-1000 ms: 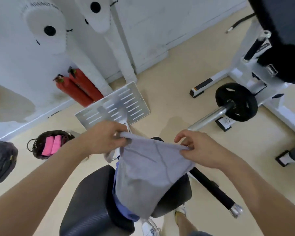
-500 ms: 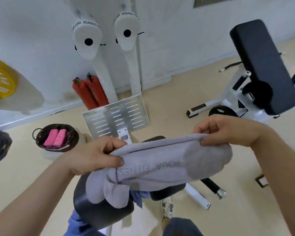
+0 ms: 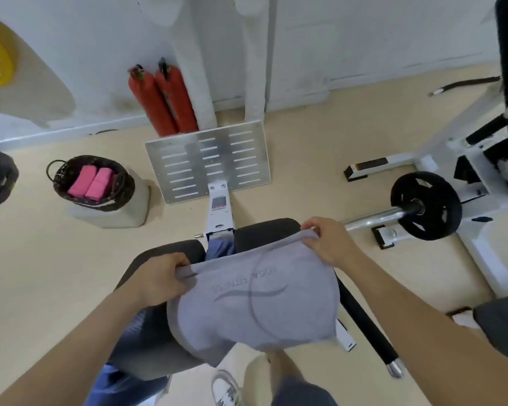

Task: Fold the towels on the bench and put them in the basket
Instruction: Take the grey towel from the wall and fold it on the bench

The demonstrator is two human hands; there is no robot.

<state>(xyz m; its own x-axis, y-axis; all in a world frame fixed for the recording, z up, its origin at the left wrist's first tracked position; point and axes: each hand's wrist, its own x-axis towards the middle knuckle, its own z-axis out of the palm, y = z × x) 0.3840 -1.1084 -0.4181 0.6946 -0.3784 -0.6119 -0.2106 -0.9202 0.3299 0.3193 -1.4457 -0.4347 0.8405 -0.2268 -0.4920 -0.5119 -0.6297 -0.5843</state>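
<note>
Grey towel (image 3: 255, 300): above the desk (image 3: 264, 231), hung from its top edge, lower part draped on the pad; stretched taut, likely to square it for folding
Left grip (image 3: 159, 281): clenched on the towel's left corner, over the desk's left pad
Right grip (image 3: 329, 244): pinching the right corner, over the desk's right pad
Blue towel (image 3: 220, 249): bunched in the desk's middle gap, partly under the grey one; unfolded
Basket (image 3: 123, 186): on a pale block (image 3: 123, 213), well left of the desk; two pink towels (image 3: 91, 181) folded inside

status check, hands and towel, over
Left hand, right hand each pinch a top corner of grey printed towel, held over black padded bench. Blue cloth beneath. Dark wicker basket left, two pink towels inside.
</note>
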